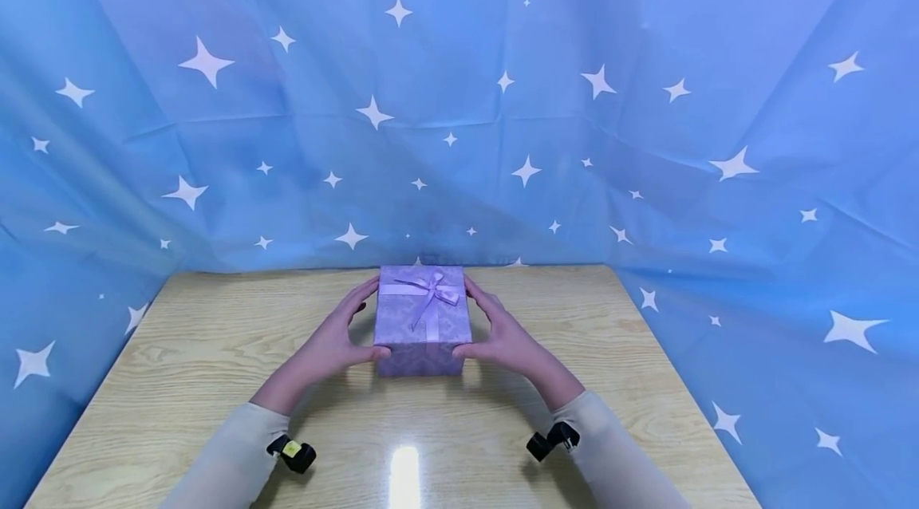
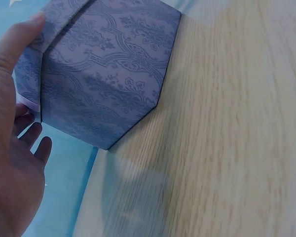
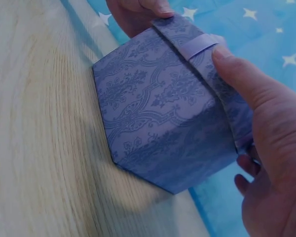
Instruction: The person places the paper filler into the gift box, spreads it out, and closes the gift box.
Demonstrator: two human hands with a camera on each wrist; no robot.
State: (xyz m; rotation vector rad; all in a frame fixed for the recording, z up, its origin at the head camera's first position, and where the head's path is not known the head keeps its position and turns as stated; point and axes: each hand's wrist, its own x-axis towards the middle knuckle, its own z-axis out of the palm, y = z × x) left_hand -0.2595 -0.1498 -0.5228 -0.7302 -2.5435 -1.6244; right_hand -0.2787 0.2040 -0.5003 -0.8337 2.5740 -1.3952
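A purple gift box (image 1: 422, 317) with a patterned surface is near the back middle of the table. A lilac ribbon (image 1: 434, 293) crosses its lid and ends in a bow. My left hand (image 1: 336, 340) grips the lid by its left side, thumb at the front corner and fingers toward the back. On the opposite side my right hand (image 1: 506, 340) holds the lid the same way. Both wrist views show the thumbs pressed on the lid's rim, above the lower part of the box (image 3: 153, 113). The lid sits on the box; its contents are hidden.
The light wooden table (image 1: 201, 381) ends just behind the box. A blue cloth with white stars (image 1: 445, 94) hangs along the back and both sides. Black wrist cameras (image 1: 293, 453) are strapped over the pale sleeves (image 1: 233, 453).
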